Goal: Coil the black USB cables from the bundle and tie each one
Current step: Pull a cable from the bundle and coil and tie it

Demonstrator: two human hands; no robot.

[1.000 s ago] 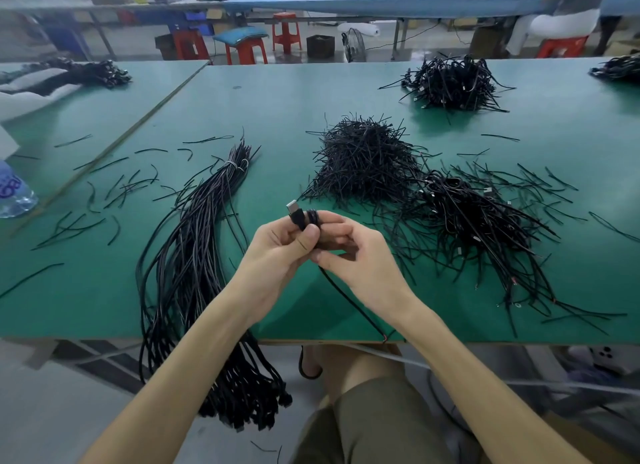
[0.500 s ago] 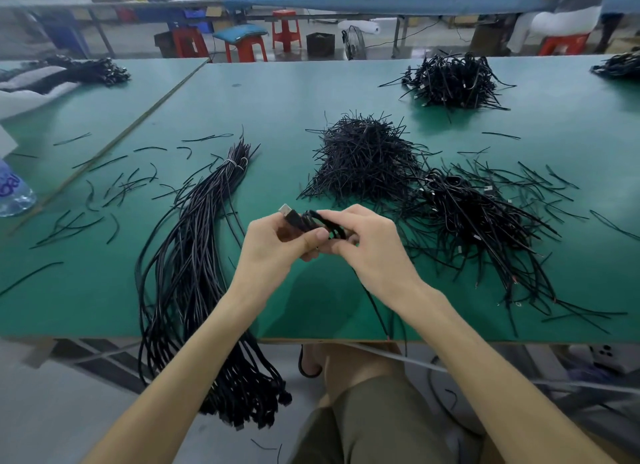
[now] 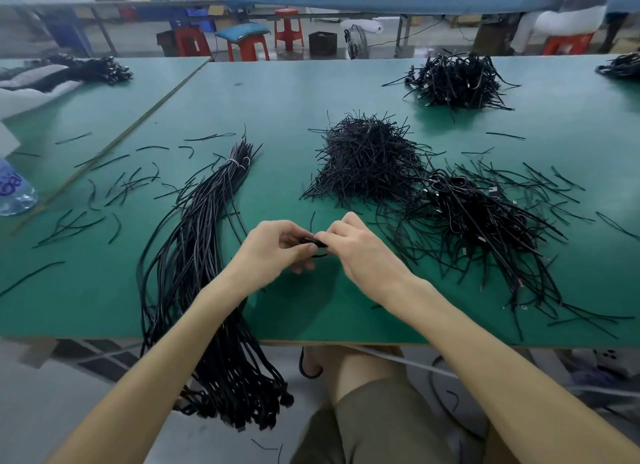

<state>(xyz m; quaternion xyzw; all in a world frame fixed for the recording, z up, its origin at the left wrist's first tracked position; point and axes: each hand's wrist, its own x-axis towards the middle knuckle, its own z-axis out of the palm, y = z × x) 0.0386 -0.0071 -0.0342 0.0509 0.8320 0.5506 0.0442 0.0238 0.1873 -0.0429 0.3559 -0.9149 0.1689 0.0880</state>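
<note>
Above the green table (image 3: 284, 103), my left hand (image 3: 273, 247) and my right hand (image 3: 356, 249) meet and both pinch one small coiled black USB cable (image 3: 313, 242); most of the coil is hidden between the fingers. To the left lies the long bundle of black USB cables (image 3: 197, 249), tied near its far end and hanging over the table's front edge. A pile of coiled, tied cables (image 3: 485, 221) lies to the right of my hands. Behind them sits a heap of short black ties (image 3: 367, 159).
Loose black ties (image 3: 114, 190) are scattered on the left of the table. Another heap of cables (image 3: 457, 79) lies at the far right. A water bottle (image 3: 14, 190) stands at the left edge. Red stools (image 3: 247, 44) and a blue bench are beyond the table.
The USB plug that stuck out above my left thumb is now tucked between the hands. The loose tail that hung over the table edge has been drawn up into the coil.
</note>
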